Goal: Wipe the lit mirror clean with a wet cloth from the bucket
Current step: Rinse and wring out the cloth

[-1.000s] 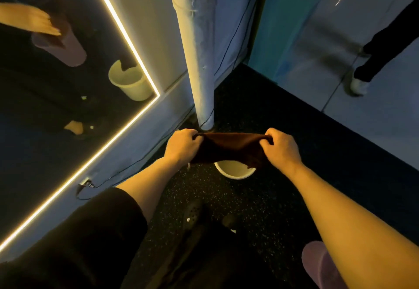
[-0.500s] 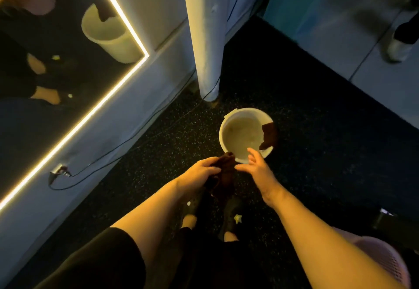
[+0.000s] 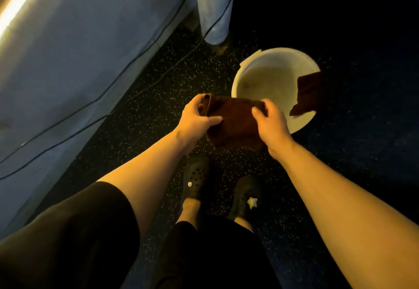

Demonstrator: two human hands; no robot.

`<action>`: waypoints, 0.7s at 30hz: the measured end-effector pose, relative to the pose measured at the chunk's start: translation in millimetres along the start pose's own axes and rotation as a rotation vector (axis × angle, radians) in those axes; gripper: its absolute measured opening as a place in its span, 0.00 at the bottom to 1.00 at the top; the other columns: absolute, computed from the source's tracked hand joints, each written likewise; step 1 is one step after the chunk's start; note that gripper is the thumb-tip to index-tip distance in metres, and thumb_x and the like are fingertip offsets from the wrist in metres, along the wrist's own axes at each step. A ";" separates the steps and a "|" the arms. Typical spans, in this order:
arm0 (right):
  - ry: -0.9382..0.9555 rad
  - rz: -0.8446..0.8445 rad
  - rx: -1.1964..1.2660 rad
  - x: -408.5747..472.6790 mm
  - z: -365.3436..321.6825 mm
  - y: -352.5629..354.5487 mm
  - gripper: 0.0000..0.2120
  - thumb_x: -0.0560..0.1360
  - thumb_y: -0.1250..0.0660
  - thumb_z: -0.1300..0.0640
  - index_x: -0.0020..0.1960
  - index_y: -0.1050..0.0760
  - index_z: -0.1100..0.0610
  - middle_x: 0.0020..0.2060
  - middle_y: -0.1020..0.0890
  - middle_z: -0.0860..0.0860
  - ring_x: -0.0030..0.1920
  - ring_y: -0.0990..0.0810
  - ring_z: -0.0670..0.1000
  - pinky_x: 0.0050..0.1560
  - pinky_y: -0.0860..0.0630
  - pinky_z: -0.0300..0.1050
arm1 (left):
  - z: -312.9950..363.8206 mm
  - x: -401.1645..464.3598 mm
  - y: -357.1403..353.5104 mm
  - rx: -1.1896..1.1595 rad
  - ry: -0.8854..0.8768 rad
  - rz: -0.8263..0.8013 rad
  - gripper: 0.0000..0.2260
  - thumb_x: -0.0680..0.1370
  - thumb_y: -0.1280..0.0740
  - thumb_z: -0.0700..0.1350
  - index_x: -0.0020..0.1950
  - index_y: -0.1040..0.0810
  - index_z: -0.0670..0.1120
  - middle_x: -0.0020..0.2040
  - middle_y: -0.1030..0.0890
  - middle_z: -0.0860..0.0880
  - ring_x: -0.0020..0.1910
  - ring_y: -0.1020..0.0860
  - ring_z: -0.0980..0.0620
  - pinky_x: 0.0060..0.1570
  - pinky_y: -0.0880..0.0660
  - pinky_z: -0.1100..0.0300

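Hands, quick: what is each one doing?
Left hand: grips the brown cloth.
Right hand: grips the same cloth's other end.

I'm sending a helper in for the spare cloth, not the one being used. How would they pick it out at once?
Find the pale round bucket on the dark speckled floor, just past the foot of the grey pillar. The spare cloth hangs over the bucket's right rim. Unlike the similar dark brown cloth stretched between the left hand and right hand, nobody touches it.
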State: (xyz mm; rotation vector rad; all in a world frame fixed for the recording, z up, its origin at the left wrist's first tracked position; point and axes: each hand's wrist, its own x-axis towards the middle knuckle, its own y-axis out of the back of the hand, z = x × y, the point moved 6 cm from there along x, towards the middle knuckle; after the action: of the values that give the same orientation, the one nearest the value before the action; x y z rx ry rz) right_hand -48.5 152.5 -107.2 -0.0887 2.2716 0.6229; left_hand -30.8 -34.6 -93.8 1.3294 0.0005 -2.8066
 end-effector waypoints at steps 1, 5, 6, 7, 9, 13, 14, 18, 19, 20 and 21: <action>0.006 0.028 -0.025 14.7 -3.2 0.2 0.19 0.83 0.40 0.55 0.73 0.32 0.57 0.69 0.27 0.56 0.69 0.29 0.55 0.68 0.30 0.52 | -2.0 12.9 -2.1 -0.004 -0.017 0.017 0.24 0.75 0.32 0.32 0.69 0.29 0.47 0.56 0.22 0.50 0.53 0.22 0.53 0.40 0.20 0.64; 0.024 0.118 -0.262 54.8 -6.4 0.6 0.31 0.80 0.35 0.49 0.78 0.43 0.56 0.74 0.36 0.57 0.73 0.35 0.58 0.68 0.35 0.49 | -9.6 57.0 -10.4 0.249 -0.093 0.110 0.35 0.77 0.31 0.37 0.79 0.44 0.52 0.76 0.42 0.48 0.70 0.35 0.51 0.57 0.24 0.61; 0.056 0.161 -0.345 55.9 -5.0 -1.1 0.32 0.80 0.34 0.50 0.78 0.44 0.55 0.74 0.37 0.57 0.73 0.36 0.58 0.69 0.35 0.51 | -11.6 65.6 -15.7 0.346 -0.131 0.123 0.35 0.77 0.32 0.38 0.79 0.45 0.51 0.78 0.45 0.48 0.72 0.38 0.51 0.60 0.27 0.63; 0.109 0.183 -0.392 55.1 -3.3 -6.0 0.30 0.79 0.34 0.52 0.77 0.40 0.54 0.73 0.35 0.57 0.72 0.33 0.58 0.68 0.34 0.51 | -15.6 73.2 -24.4 0.410 -0.156 0.104 0.33 0.78 0.33 0.37 0.79 0.43 0.50 0.78 0.44 0.47 0.74 0.39 0.50 0.64 0.30 0.64; 0.179 0.091 -0.405 52.3 5.0 -24.2 0.22 0.79 0.35 0.58 0.73 0.31 0.55 0.69 0.27 0.55 0.67 0.27 0.57 0.65 0.32 0.49 | -27.3 81.1 -46.0 0.425 -0.125 0.004 0.30 0.77 0.35 0.35 0.78 0.38 0.47 0.76 0.36 0.45 0.73 0.35 0.49 0.70 0.35 0.61; 0.133 -0.074 -0.353 44.6 18.0 -40.8 0.22 0.79 0.39 0.64 0.73 0.30 0.55 0.69 0.25 0.55 0.68 0.27 0.56 0.68 0.32 0.49 | -45.6 85.4 -59.2 0.328 -0.031 -0.021 0.31 0.75 0.38 0.32 0.77 0.37 0.47 0.74 0.32 0.44 0.73 0.32 0.47 0.73 0.36 0.50; 0.122 -0.090 -0.355 43.9 17.0 -39.8 0.23 0.80 0.39 0.64 0.74 0.31 0.55 0.70 0.26 0.55 0.69 0.28 0.56 0.69 0.32 0.49 | -45.9 84.9 -58.5 0.308 -0.013 -0.027 0.30 0.76 0.38 0.33 0.77 0.37 0.47 0.74 0.32 0.44 0.73 0.33 0.48 0.73 0.36 0.50; 0.098 -0.215 -0.443 32.8 14.2 -36.1 0.24 0.82 0.40 0.60 0.77 0.36 0.53 0.72 0.29 0.55 0.71 0.30 0.57 0.68 0.34 0.49 | -34.6 70.7 -59.5 0.358 0.034 -0.075 0.24 0.78 0.37 0.35 0.75 0.32 0.46 0.67 0.25 0.46 0.61 0.24 0.50 0.59 0.25 0.58; 0.085 -0.228 -0.437 28.2 13.5 -32.7 0.24 0.82 0.39 0.58 0.77 0.36 0.53 0.72 0.28 0.56 0.70 0.30 0.57 0.67 0.34 0.49 | -31.5 63.4 -58.0 0.386 0.055 -0.086 0.21 0.79 0.37 0.36 0.72 0.28 0.45 0.58 0.21 0.47 0.50 0.22 0.52 0.46 0.23 0.64; 0.061 -0.228 -0.428 20.1 13.2 -27.4 0.23 0.82 0.38 0.58 0.76 0.35 0.54 0.70 0.27 0.56 0.69 0.29 0.58 0.66 0.33 0.49 | -28.3 54.7 -54.1 0.393 0.081 -0.077 0.16 0.79 0.37 0.36 0.67 0.25 0.44 0.48 0.21 0.47 0.39 0.24 0.53 0.35 0.27 0.66; 0.033 -0.228 -0.416 7.8 18.2 -20.4 0.22 0.81 0.37 0.57 0.75 0.32 0.55 0.68 0.25 0.57 0.67 0.27 0.58 0.64 0.31 0.49 | -29.8 41.9 -49.9 0.386 0.098 -0.054 0.11 0.79 0.37 0.37 0.61 0.22 0.42 0.40 0.23 0.46 0.33 0.26 0.53 0.30 0.30 0.65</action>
State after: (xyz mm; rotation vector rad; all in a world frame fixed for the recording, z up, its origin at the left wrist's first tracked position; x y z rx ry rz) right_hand -36.9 143.9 -131.7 -0.5551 2.0903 0.9637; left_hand -36.0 14.3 -145.8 1.5559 -0.5355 -2.8824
